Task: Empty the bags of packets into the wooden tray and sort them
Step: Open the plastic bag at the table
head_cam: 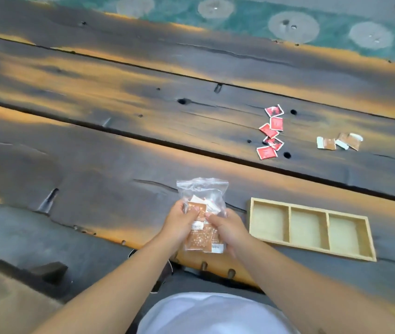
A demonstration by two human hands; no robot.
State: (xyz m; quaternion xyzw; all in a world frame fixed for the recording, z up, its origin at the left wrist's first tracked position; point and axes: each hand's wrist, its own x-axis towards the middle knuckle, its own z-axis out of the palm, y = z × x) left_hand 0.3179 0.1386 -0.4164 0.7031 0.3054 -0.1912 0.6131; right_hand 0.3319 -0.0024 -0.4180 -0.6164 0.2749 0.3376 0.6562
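Note:
A clear zip bag (202, 191) with brown and white packets inside is held over the table's near edge. My left hand (179, 222) grips its left side and my right hand (227, 226) grips its right side, fingertips almost meeting at the middle. The wooden tray (309, 247) with three compartments lies just right of my hands, and nothing is in it. Several red packets (271, 132) lie loose on the table farther back. A few brown and white packets (338, 142) lie to their right.
The dark plank table (119, 121) has long gaps and knot holes. A green patterned floor (251, 20) shows beyond its far edge. A dark block (49, 270) sits low at the left.

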